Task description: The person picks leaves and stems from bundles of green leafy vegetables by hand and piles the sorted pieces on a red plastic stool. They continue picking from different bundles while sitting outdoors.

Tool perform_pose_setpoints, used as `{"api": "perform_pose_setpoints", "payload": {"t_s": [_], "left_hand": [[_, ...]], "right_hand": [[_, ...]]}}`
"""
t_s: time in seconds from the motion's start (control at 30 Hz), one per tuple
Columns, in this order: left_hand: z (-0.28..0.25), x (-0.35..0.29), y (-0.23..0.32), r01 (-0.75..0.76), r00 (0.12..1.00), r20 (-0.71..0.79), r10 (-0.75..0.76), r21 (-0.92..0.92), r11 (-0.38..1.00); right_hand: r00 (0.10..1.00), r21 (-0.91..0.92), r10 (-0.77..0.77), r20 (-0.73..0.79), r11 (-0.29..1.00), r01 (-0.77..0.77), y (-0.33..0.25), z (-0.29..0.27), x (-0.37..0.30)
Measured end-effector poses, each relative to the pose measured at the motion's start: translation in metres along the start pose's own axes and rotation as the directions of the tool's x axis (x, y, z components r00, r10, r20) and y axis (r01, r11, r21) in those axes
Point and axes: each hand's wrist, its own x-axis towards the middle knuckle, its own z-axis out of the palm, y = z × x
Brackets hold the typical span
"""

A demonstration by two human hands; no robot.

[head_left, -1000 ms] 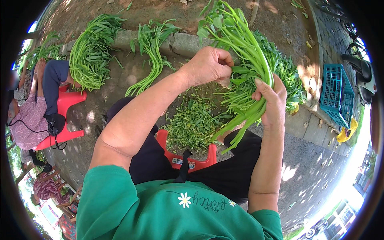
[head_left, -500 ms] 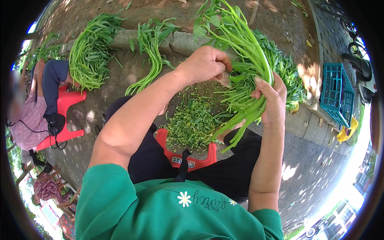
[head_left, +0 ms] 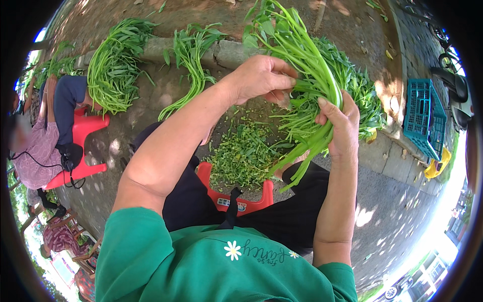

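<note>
At far left a smooth red plastic stool (head_left: 90, 128) stands beside a dense heap of leafy greens (head_left: 118, 65), its long stems curving; next comes a slimmer, limp bundle (head_left: 193, 63) leaning over the rough concrete kerb (head_left: 229, 54). The left hand (head_left: 264, 78) has curled fingers, thumb and forefinger close together at the bunch's edge; whether they pinch a leaf I cannot tell. Below lies a loose pile of shredded trimmings (head_left: 239, 156). The bunch of glossy, tubular green stems (head_left: 317, 63) arches upright in the right hand (head_left: 344, 123), gripped by thumb and fingers, before another leafy heap (head_left: 365, 93). Farther right sits a latticed teal plastic crate (head_left: 417, 118). Compared with half a second ago, the left fingertips are nearer the stems; the bunch has barely shifted.
</note>
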Motion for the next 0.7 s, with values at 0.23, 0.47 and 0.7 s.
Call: {"api": "perform_pose_setpoints", "payload": {"t_s": [0.23,0.47,0.7], "left_hand": [[0.006,0.006,-0.008,-0.090,0.996,0.026,0.088,0.077,0.993],[0.014,0.005,-0.007,-0.191,0.975,-0.041,0.216,0.329,0.925],[0.019,0.003,-0.003,-0.251,0.948,-0.099,0.303,0.351,0.902]], "right_hand": [[1.000,-0.026,0.002,0.012,1.000,-0.002,0.000,0.001,-0.002],[1.000,-0.023,-0.014,0.003,1.000,0.015,0.000,0.000,-0.002],[1.000,-0.038,-0.017,0.002,0.999,0.017,0.000,0.000,-0.003]]}}
